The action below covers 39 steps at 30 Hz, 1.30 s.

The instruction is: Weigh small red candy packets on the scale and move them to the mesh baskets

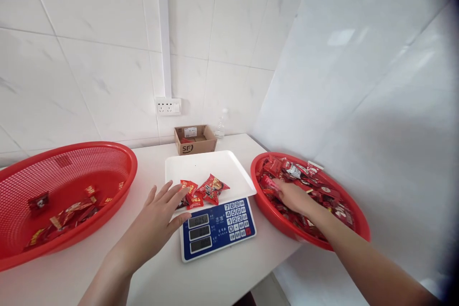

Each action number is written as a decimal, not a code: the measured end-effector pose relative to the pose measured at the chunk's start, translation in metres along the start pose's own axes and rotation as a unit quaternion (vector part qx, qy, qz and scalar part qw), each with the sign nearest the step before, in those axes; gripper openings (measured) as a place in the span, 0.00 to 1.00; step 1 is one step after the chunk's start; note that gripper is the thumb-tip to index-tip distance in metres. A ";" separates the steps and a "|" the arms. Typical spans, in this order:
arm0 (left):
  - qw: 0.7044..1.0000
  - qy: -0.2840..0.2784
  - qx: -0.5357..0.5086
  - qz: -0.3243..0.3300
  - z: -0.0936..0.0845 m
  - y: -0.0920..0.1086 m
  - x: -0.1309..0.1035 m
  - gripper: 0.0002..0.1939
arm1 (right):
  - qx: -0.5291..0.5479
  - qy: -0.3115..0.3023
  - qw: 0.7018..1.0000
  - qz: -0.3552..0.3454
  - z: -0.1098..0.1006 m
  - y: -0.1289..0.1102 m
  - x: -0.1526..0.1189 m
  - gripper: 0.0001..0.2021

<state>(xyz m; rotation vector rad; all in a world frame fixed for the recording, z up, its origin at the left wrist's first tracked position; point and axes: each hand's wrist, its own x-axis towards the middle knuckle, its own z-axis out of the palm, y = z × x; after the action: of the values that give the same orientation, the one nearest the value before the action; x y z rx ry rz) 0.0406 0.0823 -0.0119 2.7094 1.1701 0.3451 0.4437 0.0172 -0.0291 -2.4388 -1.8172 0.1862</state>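
Observation:
My left hand (160, 217) hovers at the near left edge of a digital scale (218, 234), fingers spread, with nothing seen in it. Just beyond its fingertips, several red snack packets (212, 189) lie on the scale's white tray (207, 165); the hand partly covers some of them. My right hand (291, 194) reaches into the left side of the right red basket (365, 229), among a heap of small red packets (324, 190). Its fingers are closed on a red packet (268, 184) at the fingertips, though they are partly hidden.
A large red mesh basket (133, 162) with some packets at its bottom stands on the left of the white table (158, 277). Behind the scale are a small cardboard box (196, 145) and a clear plastic bottle (221, 124). A wall rises close beside the right basket.

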 end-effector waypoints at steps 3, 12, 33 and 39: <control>1.000 0.007 0.001 -0.004 0.000 -0.001 -0.001 0.28 | 0.004 0.034 0.999 0.035 -0.017 0.011 0.008 0.24; 1.000 -0.001 -0.006 0.001 -0.001 0.000 -0.001 0.28 | 0.106 -0.068 0.991 -0.050 -0.005 -0.015 0.001 0.24; 1.000 0.013 -0.028 -0.002 -0.006 0.001 -0.004 0.27 | 0.039 0.026 0.999 0.013 -0.034 -0.002 0.014 0.09; 0.999 -0.014 -0.034 -0.014 -0.008 0.001 -0.005 0.27 | 0.047 0.058 0.996 0.038 -0.041 0.000 0.014 0.11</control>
<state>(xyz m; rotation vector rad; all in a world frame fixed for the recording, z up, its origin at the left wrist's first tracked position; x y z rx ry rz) 0.0358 0.0782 -0.0046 2.6284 1.1667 0.3361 0.4539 0.0302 0.0104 -2.4032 -1.6321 0.1294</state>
